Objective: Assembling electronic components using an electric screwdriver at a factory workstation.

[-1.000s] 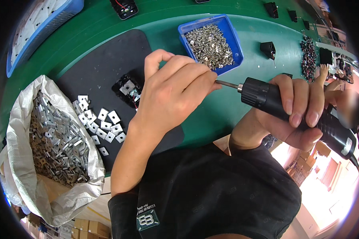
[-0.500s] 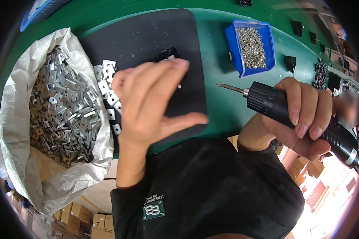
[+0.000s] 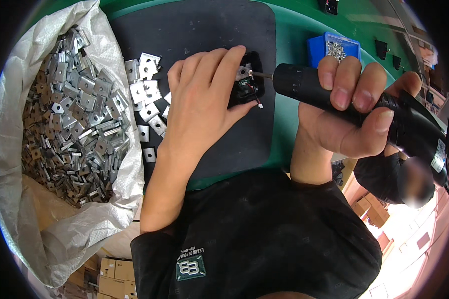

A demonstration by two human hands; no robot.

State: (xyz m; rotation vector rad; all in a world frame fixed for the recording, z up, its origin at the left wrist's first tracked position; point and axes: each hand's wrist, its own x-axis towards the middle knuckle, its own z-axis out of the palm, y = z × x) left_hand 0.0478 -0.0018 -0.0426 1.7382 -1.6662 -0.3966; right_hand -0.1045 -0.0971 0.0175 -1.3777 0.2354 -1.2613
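My left hand [image 3: 202,102] is closed around the left side of a small black plastic housing [image 3: 256,61] on the dark mat, thumb at its near edge. Inside the housing lie a square metal plate [image 3: 242,73] and a small green circuit board [image 3: 245,88]. A short wire with a white connector [image 3: 260,105] sticks out near my thumb. My right hand [image 3: 356,102] grips a black electric screwdriver [image 3: 299,85], held nearly level. Its bit [image 3: 262,74] points left, with a screw head at its tip against the metal plate.
Loose metal plates [image 3: 148,92] lie on the black mat [image 3: 184,27] left of my hand. A white woven sack [image 3: 129,192] full of such plates stands at the left. Beyond the screwdriver sits a blue bin [image 3: 317,50] of screws. Another person [image 3: 379,174] is at the right.
My left hand has come down from a blurred, spread pose and taken hold of the housing. The screwdriver has moved left and up, bringing its bit to the plate. The view has shifted slightly.
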